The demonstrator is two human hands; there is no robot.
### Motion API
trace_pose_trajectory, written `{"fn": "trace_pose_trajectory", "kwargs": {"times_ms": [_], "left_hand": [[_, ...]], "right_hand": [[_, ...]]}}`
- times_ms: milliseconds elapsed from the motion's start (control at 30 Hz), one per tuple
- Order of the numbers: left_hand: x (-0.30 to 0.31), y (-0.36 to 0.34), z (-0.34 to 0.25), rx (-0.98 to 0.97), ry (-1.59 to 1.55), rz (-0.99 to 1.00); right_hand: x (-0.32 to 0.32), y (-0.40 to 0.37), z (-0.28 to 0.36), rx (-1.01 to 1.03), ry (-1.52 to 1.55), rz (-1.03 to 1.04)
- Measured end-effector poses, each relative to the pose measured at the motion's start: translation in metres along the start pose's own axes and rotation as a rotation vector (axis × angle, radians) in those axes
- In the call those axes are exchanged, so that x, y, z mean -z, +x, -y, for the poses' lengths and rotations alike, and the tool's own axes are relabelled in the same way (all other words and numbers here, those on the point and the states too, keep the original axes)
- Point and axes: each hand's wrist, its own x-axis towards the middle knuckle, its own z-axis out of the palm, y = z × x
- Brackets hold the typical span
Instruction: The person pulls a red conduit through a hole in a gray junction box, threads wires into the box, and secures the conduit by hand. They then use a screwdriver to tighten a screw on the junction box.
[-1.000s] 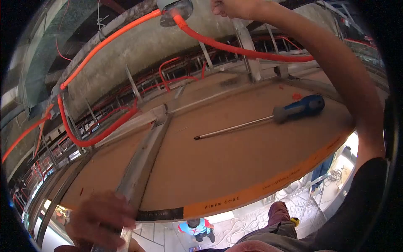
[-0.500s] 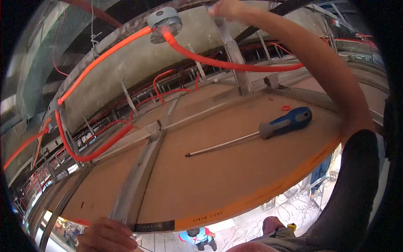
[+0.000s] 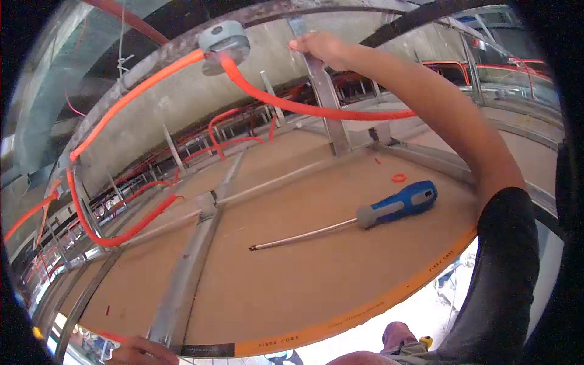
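My right hand [image 3: 322, 50] is raised at the top, its fingers bent together beside an upright metal strut [image 3: 323, 91]; whether it pinches the strut is unclear. My left hand [image 3: 143, 353] is at the bottom, its fingers curled over the board's front edge by a metal channel [image 3: 188, 274]. A blue and grey screwdriver [image 3: 398, 204] lies on the brown board [image 3: 292, 286], its tip pointing left. Behind its handle is a small orange ring [image 3: 398, 177]. A grey round junction box [image 3: 224, 39] with orange conduit [image 3: 322, 111] hangs left of my right hand.
A concrete beam [image 3: 146, 115] runs across behind the board. Metal framing [image 3: 280, 177] crosses the board, and a cut conduit end [image 3: 164, 205] rests at the left. Below the orange board edge [image 3: 365, 310], a bright floor and part of a person [image 3: 283, 358] show.
The view has shifted, so the board and screwdriver appear lower and further left. My right hand shows lower and more fully. My left hand shows less, nearer the bottom edge.
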Motion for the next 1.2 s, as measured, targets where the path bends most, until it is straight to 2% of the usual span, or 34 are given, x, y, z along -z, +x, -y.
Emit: {"fn": "trace_pose_trajectory", "kwargs": {"times_ms": [67,167,267,333,467,500,533,567,633,767,800,833,867,900,933,967,1033,1100,1200], "left_hand": [[-0.002,0.0,0.001,-0.025,-0.018,-0.037],[0.001,-0.004,-0.002,0.05,-0.002,-0.003],[-0.003,-0.007,0.0,0.021,-0.006,-0.052],[-0.005,-0.009,0.001,-0.016,0.046,-0.12],[0.004,0.002,0.0,0.021,0.045,0.027],[0.004,0.007,0.002,0.01,0.033,0.049],[-0.003,0.007,0.002,-0.006,0.047,-0.024],[-0.009,0.006,0.002,-0.019,0.057,-0.094],[-0.008,0.005,0.005,-0.036,0.037,-0.118],[-0.011,-0.003,0.007,-0.068,-0.01,-0.239],[0.001,0.004,0.011,-0.098,-0.05,-0.09],[0.002,0.005,0.01,-0.08,-0.06,-0.1],[0.003,0.004,0.009,-0.063,-0.034,-0.091],[0.003,0.005,0.007,-0.051,-0.006,-0.084],[0.006,0.007,0.001,0.036,-0.006,-0.062],[0.008,0.008,-0.002,0.043,-0.011,-0.069],[0.012,0.007,-0.002,0.117,-0.052,-0.05],[0.005,0.001,0.0,0.092,-0.056,-0.182],[0.005,-0.004,-0.007,0.164,-0.053,-0.202]], "right_hand": [[0.001,0.003,-0.002,0.038,-0.013,-0.002],[-0.006,0.005,-0.009,0.041,0.072,0.029],[-0.014,0.009,-0.012,0.064,0.134,-0.013],[-0.018,0.02,-0.017,0.013,0.285,-0.097],[-0.017,0.025,-0.023,0.032,0.294,-0.025],[-0.017,0.025,-0.02,-0.018,0.248,-0.115],[-0.019,0.023,-0.012,-0.065,0.195,-0.2],[-0.02,0.016,-0.009,-0.073,0.194,-0.199],[-0.024,0.011,-0.001,-0.18,0.378,-0.231],[-0.026,0.002,0.002,-0.225,0.479,-0.242],[-0.021,0.014,-0.008,-0.173,0.343,-0.181],[-0.014,0.026,-0.017,-0.116,0.209,-0.119],[-0.014,0.023,-0.016,0.106,0.231,-0.12],[-0.012,0.023,-0.012,0.094,0.222,-0.112],[-0.009,0.022,-0.009,-0.058,0.271,-0.125],[-0.01,0.012,0.006,-0.208,0.321,-0.14],[-0.004,0.008,0.01,-0.239,0.351,-0.09],[0.002,-0.003,0.016,-0.27,0.386,-0.034],[0.008,-0.011,0.028,-0.254,0.451,-0.02]]}}
